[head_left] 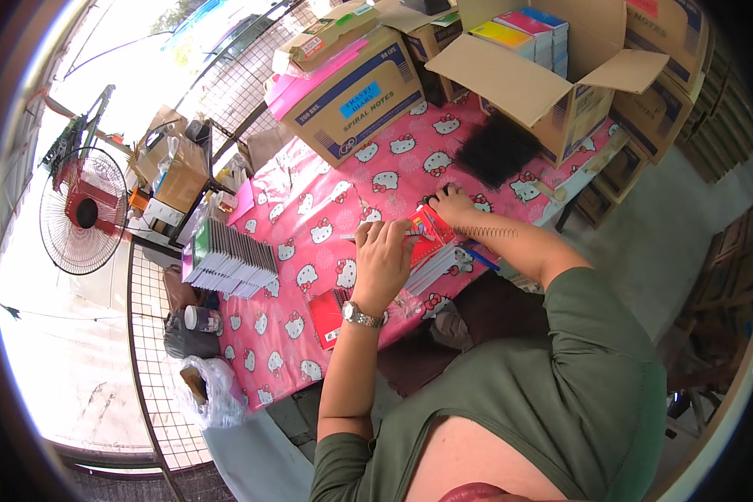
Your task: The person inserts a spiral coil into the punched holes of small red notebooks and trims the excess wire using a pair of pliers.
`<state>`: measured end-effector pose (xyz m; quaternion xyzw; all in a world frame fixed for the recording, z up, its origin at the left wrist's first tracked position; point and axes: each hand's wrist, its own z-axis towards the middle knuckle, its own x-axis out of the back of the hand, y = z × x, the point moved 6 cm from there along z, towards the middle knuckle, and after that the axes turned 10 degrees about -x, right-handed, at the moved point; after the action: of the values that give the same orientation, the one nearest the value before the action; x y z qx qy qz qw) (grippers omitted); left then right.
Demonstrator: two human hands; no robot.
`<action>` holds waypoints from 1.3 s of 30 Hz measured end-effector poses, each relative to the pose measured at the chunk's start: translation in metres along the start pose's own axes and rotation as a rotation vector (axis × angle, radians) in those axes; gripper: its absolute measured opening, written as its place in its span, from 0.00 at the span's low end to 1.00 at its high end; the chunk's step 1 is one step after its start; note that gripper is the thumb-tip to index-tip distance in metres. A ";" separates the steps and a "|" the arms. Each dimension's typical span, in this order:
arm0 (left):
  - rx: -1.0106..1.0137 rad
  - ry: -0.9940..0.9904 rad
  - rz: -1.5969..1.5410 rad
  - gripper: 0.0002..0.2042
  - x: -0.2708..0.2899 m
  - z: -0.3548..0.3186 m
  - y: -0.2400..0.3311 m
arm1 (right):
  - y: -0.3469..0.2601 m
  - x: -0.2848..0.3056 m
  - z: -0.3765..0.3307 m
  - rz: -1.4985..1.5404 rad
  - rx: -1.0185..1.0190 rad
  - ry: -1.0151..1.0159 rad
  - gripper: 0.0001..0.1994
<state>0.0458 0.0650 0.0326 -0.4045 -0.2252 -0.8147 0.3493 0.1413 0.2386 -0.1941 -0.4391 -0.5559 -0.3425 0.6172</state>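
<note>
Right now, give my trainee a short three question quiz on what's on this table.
1. True or false: the left hand rests on a red notebook.
2. Which hand is nearer the black coil pile? A left, B right.
3. What stands by the table's left edge?

Key: 1 true. 2 B, the right hand. 3 A notebook stack.

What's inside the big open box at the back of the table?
The open cardboard box holds stacked notebooks with yellow, pink and blue covers. Anything beneath them is hidden by the box walls.
</note>
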 end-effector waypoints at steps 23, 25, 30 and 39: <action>0.198 0.067 -0.005 0.18 0.001 -0.011 -0.021 | -0.046 0.210 -0.063 1.270 0.552 -0.983 0.21; 0.184 0.069 -0.010 0.19 0.005 -0.009 -0.023 | -0.050 0.223 -0.069 1.590 0.697 -1.134 0.22; 0.195 0.062 -0.048 0.19 0.003 -0.013 -0.026 | -0.048 0.209 -0.058 1.058 0.494 -0.836 0.23; 0.251 0.077 -0.124 0.19 0.006 -0.010 -0.028 | -0.064 0.209 -0.053 0.900 0.562 -0.823 0.21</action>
<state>0.0174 0.0742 0.0290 -0.3112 -0.3361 -0.8151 0.3546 0.1344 0.1786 0.0226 -0.5455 -0.5765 0.3014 0.5285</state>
